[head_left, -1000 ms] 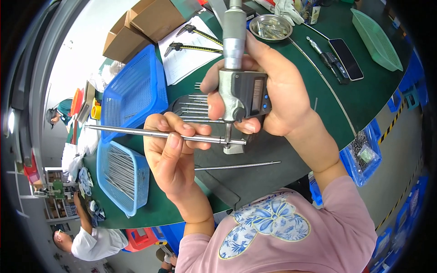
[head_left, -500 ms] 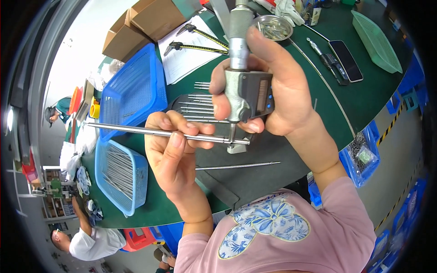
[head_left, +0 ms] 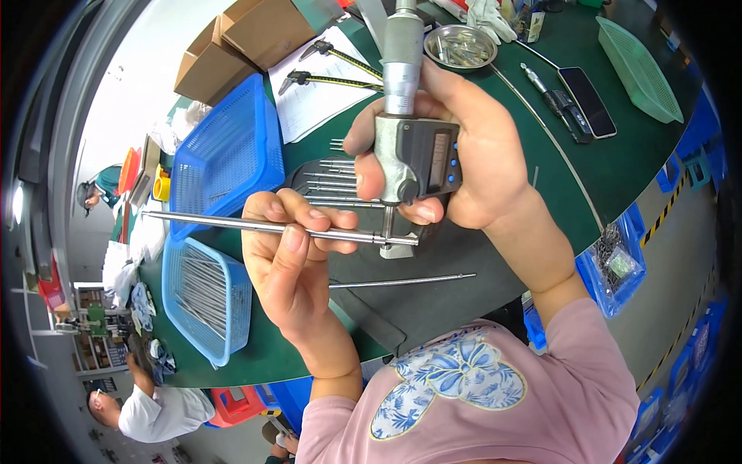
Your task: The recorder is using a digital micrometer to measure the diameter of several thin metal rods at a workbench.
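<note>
My left hand (head_left: 290,267) pinches a thin polished metal rod (head_left: 216,222) between thumb and fingers, its long end pointing left. The rod's right end, with a narrow groove, lies between the measuring faces of a digital micrometer (head_left: 396,158). Wrapped round the micrometer's frame is my right hand (head_left: 479,147); its thumb rests beside the upright thimble, and the small display faces right. Below them a dark grey mat (head_left: 440,309) bears another metal rod (head_left: 410,282). Several more rods (head_left: 332,187) lie in a row behind my hands, partly hidden.
At left stand a blue basket (head_left: 267,147) and a light blue basket (head_left: 241,309) holding many rods. Calipers (head_left: 340,80) lie on papers (head_left: 301,116). Farther right are a metal bowl (head_left: 483,39), a phone (head_left: 587,104), another micrometer (head_left: 556,100) and a green tray (head_left: 641,77). A co-worker (head_left: 147,414) sits lower left.
The micrometer and my right hand have shifted slightly left and down. My left hand and the rod's right end have moved a little left too. Both grips stay the same.
</note>
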Motion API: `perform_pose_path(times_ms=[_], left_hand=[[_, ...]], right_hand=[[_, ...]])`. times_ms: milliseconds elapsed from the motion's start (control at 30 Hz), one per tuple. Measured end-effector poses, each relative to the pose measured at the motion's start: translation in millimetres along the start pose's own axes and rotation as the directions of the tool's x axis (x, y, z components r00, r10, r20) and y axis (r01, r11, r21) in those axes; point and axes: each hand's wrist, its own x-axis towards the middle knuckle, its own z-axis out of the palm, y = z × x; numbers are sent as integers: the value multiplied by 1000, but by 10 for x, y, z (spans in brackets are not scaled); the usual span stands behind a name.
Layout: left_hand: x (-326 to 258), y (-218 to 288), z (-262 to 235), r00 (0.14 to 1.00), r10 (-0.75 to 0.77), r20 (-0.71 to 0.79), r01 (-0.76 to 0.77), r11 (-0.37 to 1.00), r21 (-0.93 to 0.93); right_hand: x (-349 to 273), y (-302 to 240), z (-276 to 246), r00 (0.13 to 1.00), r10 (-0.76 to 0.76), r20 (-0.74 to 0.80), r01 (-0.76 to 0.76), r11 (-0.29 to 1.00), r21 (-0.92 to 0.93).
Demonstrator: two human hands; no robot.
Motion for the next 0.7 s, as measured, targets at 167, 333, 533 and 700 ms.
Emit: perform_pose_path(times_ms=[167,333,533,700], left_hand=[[-3,14,-9,1000,0,1,0,1000,14],[-2,10,-5,1000,-10,13,10,1000,9],[-8,-11,9,1000,-10,5,10,1000,-16],[-4,9,2,1000,-1,16,2,1000,-16]], right_hand=[[5,6,5,1000,-9,4,9,998,-57],[5,8,24,1000,-20,-21,18,996,-88],[0,16,-42,997,-29,68,28,1000,9],[-4,1,-21,998,-16,59,13,998,63]])
